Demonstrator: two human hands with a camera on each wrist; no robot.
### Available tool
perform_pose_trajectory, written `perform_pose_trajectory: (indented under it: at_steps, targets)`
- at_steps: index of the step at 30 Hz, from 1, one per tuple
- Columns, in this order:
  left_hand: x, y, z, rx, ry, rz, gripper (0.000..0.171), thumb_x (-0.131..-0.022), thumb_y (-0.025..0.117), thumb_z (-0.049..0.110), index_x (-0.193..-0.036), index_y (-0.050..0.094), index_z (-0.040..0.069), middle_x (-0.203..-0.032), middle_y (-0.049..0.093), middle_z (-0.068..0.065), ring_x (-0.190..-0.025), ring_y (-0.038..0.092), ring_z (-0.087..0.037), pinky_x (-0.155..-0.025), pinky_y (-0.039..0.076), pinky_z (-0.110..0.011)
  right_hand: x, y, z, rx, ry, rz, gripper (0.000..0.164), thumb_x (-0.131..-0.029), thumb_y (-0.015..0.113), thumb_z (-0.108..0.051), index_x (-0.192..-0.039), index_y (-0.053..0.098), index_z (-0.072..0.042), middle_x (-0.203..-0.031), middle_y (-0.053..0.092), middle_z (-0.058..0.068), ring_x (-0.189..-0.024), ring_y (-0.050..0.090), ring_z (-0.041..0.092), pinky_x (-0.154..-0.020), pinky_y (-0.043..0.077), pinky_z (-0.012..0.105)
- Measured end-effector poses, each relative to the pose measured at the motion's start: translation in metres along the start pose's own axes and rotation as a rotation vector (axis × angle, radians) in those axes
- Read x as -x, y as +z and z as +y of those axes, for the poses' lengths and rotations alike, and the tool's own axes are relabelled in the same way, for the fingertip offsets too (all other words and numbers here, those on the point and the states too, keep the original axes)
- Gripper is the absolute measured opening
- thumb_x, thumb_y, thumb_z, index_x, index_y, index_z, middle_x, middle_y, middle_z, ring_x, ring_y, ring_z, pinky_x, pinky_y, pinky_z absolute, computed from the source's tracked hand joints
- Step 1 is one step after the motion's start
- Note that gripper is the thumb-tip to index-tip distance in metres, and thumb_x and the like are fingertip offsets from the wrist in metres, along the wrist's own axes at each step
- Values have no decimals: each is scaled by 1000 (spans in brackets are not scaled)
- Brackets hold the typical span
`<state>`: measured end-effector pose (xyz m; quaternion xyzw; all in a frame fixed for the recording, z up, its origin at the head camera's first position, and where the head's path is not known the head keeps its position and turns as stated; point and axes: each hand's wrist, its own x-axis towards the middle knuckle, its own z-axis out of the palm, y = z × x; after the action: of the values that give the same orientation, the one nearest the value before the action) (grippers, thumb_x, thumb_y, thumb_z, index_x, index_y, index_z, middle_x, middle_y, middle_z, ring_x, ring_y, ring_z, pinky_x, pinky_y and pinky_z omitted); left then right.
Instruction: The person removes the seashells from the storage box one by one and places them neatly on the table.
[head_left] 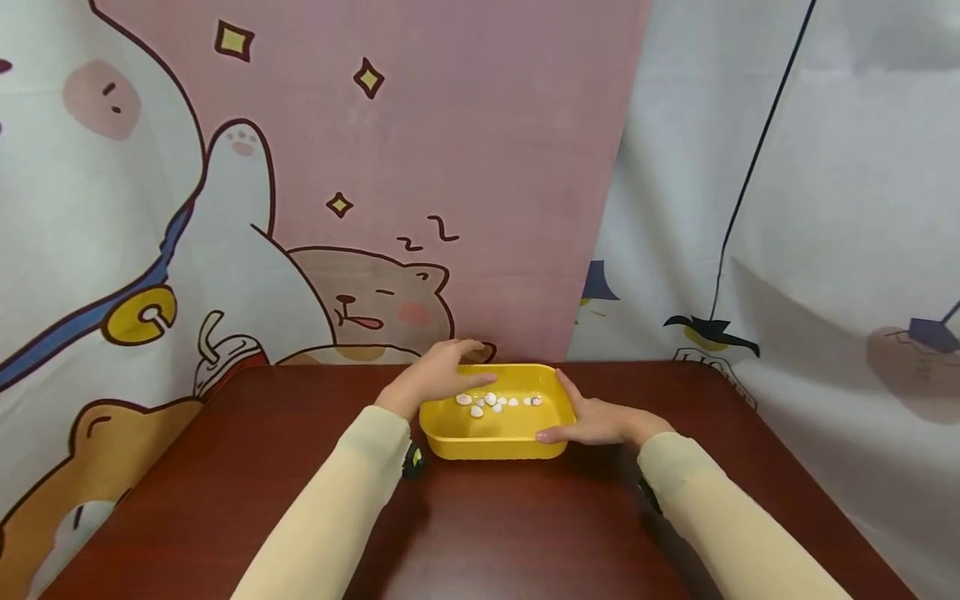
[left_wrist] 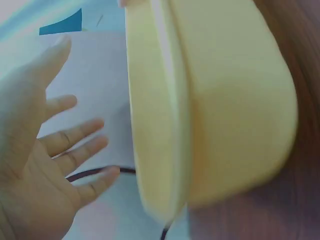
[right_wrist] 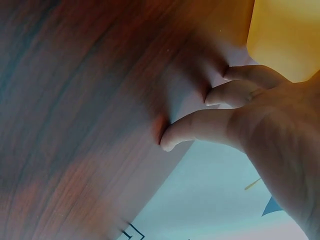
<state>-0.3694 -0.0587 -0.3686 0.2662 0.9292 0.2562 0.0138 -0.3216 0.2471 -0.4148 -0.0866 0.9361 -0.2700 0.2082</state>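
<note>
A yellow plastic basin [head_left: 498,450] with rounded corners sits on the table. Several small white pebble-like pieces [head_left: 477,412] lie scattered inside it. Over the basin's left side is my left hand [head_left: 442,373], its fingers spread and holding nothing; the left wrist view shows that palm [left_wrist: 40,180] apart from the basin wall [left_wrist: 240,100]. My right hand [head_left: 600,417] holds the basin's right end, thumb over the front right rim and index finger along the far right corner. In the right wrist view, the other fingers [right_wrist: 200,125] of that hand reach down to the tabletop beside the basin.
The reddish-brown wooden table [head_left: 495,533] stretches out on all sides of the basin. Close behind its far edge hangs a cloth [head_left: 480,167] printed with cartoon animals. Pale yellow sleeves [head_left: 322,508] cover both forearms.
</note>
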Motion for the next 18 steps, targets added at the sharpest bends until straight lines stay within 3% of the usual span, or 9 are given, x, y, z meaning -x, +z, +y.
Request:
perform_pose_trajectory:
  at_steps: [3, 6, 9, 12, 15, 18]
  targets:
    - [-11, 7, 10, 128, -7, -26, 60, -100, 73, 48, -149, 62, 16, -137, 71, -11, -127, 67, -31, -109, 55, -47, -1, 1, 0, -2, 2, -10, 136, -83, 70, -79, -170, -18, -21, -165, 42, 27, -146, 49, 42, -121, 35, 70]
    - [-21, 14, 16, 218, -38, -115, 55, -100, 75, 45, -147, 65, 18, -125, 75, -9, -111, 72, -33, -96, 60, -45, -1, 2, 1, -7, 5, -18, 135, -84, 69, -79, -170, -18, -22, -166, 40, 27, -148, 48, 42, -122, 35, 70]
    - [-29, 21, 21, 301, -84, -212, 55, -99, 76, 43, -147, 66, 18, -118, 76, -12, -101, 72, -38, -90, 62, -51, -1, 1, 1, -13, 8, -20, 135, -85, 70, -78, -170, -19, -23, -167, 39, 28, -149, 46, 42, -123, 34, 70]
    - [-38, 29, 27, 386, -157, -265, 53, -98, 78, 41, -145, 68, 19, -108, 73, -14, -93, 69, -37, -94, 61, -58, 0, 1, 1, -8, 10, -14, 135, -85, 70, -77, -170, -19, -22, -166, 39, 29, -148, 47, 44, -122, 34, 70]
    - [-44, 42, 31, 455, -254, -258, 49, -97, 79, 37, -142, 71, 20, -100, 69, -9, -78, 63, -26, -86, 61, -51, 0, 1, 0, 2, 8, -6, 135, -85, 70, -78, -170, -19, -20, -166, 39, 30, -147, 48, 45, -122, 35, 70]
    - [-47, 59, 34, 457, -311, -220, 45, -95, 82, 34, -137, 75, 19, -87, 65, -3, -63, 50, -18, -65, 52, -34, 0, 2, 2, -4, -2, -7, 136, -85, 70, -78, -169, -19, -20, -164, 42, 30, -146, 50, 44, -122, 36, 68]
